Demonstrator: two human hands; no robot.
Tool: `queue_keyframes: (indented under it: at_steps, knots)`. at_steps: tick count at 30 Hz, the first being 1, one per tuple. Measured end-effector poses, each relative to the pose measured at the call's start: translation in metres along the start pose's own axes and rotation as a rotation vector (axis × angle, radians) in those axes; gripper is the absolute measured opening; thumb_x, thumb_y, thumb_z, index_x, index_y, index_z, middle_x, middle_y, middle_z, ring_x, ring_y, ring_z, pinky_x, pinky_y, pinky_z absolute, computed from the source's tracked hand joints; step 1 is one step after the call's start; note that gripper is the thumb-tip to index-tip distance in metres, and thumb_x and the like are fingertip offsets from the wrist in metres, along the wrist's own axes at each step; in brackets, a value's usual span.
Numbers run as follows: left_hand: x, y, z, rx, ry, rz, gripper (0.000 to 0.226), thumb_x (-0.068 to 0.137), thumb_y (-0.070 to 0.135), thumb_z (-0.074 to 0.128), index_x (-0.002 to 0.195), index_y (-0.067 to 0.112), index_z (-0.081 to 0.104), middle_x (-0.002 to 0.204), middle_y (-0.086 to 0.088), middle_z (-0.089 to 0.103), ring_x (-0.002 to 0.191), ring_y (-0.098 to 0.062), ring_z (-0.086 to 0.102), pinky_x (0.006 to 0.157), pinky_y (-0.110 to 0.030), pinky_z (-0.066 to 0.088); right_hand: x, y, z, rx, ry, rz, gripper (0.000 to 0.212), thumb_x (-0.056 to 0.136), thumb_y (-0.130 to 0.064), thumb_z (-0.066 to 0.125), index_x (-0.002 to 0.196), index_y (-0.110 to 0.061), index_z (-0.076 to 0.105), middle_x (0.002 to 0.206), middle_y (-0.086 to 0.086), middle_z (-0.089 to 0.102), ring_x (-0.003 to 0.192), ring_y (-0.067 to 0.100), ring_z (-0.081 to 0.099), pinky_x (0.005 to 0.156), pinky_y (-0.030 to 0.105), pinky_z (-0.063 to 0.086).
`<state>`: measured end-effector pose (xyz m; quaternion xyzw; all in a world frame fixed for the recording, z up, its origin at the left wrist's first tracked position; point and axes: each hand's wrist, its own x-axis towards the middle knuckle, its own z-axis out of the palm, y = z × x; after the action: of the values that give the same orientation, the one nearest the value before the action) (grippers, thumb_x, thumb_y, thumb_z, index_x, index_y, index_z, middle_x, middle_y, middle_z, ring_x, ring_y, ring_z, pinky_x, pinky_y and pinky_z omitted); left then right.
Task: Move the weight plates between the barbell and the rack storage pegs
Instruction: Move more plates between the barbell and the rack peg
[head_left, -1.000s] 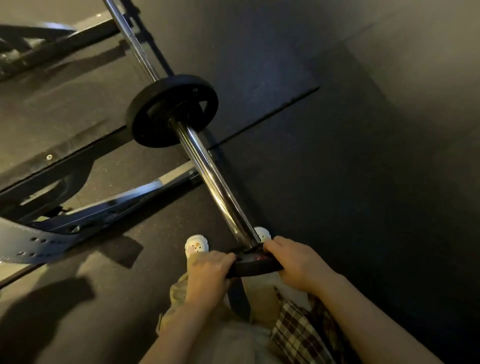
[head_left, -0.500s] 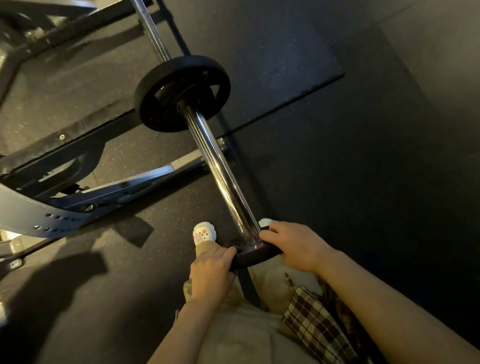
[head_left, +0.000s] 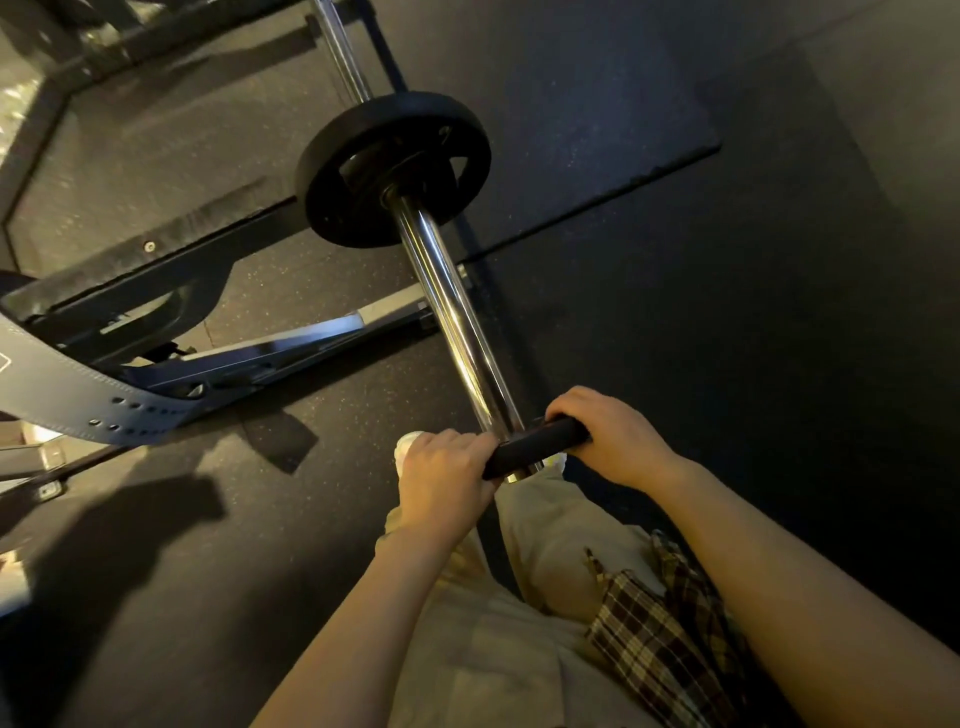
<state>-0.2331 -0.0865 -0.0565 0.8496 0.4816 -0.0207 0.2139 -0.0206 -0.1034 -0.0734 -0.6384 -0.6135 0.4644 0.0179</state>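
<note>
A small black weight plate is gripped edge-on at the near end of the barbell sleeve, the left hand and right hand curled round its opposite rims. A larger plate is seated farther up the sleeve.

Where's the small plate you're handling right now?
Head view, low centre: the small plate sits on the near tip of the barbell sleeve, held by the left hand and right hand, well short of the big plate.
</note>
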Motion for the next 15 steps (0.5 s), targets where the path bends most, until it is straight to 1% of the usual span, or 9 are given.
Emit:
queue_keyframes:
  at_steps: [3,5,6,7,9,10,11,13,15]
  knots:
    - [-0.007,0.0,0.004,-0.045,-0.042,-0.044,0.014,0.075,0.033,0.076,0.079,0.027,0.063,0.066,0.013,0.057,0.059,-0.003,0.047,0.061,-0.021,0.039,-0.004,-0.001,0.007,0.091,0.036,0.071,0.038,0.082,-0.014,0.068,0.113,-0.03,0.053,0.118,-0.015,0.043,0.107,0.004,0.045,0.099,0.034,0.044]
    - [-0.006,-0.003,0.007,-0.07,-0.078,-0.069,0.012,0.081,0.037,0.069,0.086,0.028,0.063,0.074,0.013,0.057,0.067,-0.001,0.048,0.066,-0.02,0.042,-0.005,-0.004,0.01,0.244,0.132,0.244,0.056,0.08,-0.01,0.071,0.127,-0.028,0.048,0.133,-0.008,0.037,0.119,0.011,0.043,0.102,0.035,0.041]
    - [-0.006,-0.006,0.008,-0.103,-0.105,-0.084,0.015,0.083,0.043,0.065,0.089,0.029,0.062,0.077,0.014,0.055,0.072,-0.001,0.05,0.07,-0.021,0.044,-0.006,-0.006,0.01,0.426,0.186,0.407,0.062,0.081,-0.006,0.069,0.133,-0.027,0.044,0.137,-0.004,0.036,0.123,0.016,0.044,0.102,0.036,0.042]
    - [-0.006,-0.006,0.008,-0.155,-0.13,-0.101,0.022,0.082,0.051,0.061,0.088,0.029,0.061,0.078,0.016,0.053,0.075,-0.001,0.051,0.073,-0.022,0.044,-0.007,-0.007,0.009,0.709,0.232,0.599,0.062,0.083,-0.003,0.065,0.136,-0.025,0.042,0.139,0.001,0.04,0.123,0.02,0.047,0.1,0.037,0.044]
    - [-0.009,-0.005,0.008,-0.316,-0.105,-0.167,0.038,0.075,0.068,0.05,0.082,0.031,0.059,0.079,0.017,0.053,0.078,0.0,0.05,0.079,-0.024,0.041,-0.006,-0.007,0.005,1.356,0.267,0.923,0.044,0.091,-0.008,0.057,0.133,-0.017,0.048,0.129,0.014,0.054,0.113,0.028,0.057,0.096,0.043,0.049]
    - [-0.011,-0.004,0.008,-0.448,-0.029,-0.263,0.04,0.074,0.07,0.046,0.082,0.033,0.058,0.082,0.016,0.055,0.083,0.0,0.051,0.086,-0.028,0.039,-0.008,-0.008,0.003,1.576,0.25,0.981,0.037,0.093,-0.017,0.056,0.129,-0.014,0.051,0.122,0.018,0.059,0.108,0.031,0.06,0.094,0.045,0.05]
    - [-0.012,-0.001,0.008,-0.612,0.073,-0.439,0.041,0.076,0.07,0.044,0.087,0.033,0.059,0.091,0.014,0.057,0.091,-0.003,0.053,0.092,-0.033,0.039,-0.008,-0.009,0.002,1.688,0.226,0.979,0.037,0.093,-0.026,0.056,0.128,-0.012,0.052,0.118,0.02,0.061,0.106,0.034,0.061,0.094,0.047,0.05]
    - [-0.009,-0.003,0.009,-0.949,0.238,-0.988,0.048,0.084,0.065,0.047,0.109,0.026,0.058,0.116,0.003,0.054,0.11,-0.014,0.051,0.098,-0.041,0.04,-0.004,-0.019,0.001,1.754,0.208,0.952,0.045,0.09,-0.036,0.06,0.128,-0.013,0.049,0.114,0.021,0.059,0.105,0.036,0.06,0.094,0.049,0.049]
    - [-0.001,-0.008,0.006,-1.362,0.176,-1.529,0.051,0.091,0.049,0.054,0.133,0.021,0.045,0.134,-0.008,0.047,0.119,-0.027,0.047,0.096,-0.046,0.04,0.01,-0.029,0.004,1.715,0.225,0.981,0.047,0.087,-0.031,0.066,0.127,-0.016,0.046,0.111,0.02,0.056,0.106,0.037,0.058,0.095,0.049,0.05]
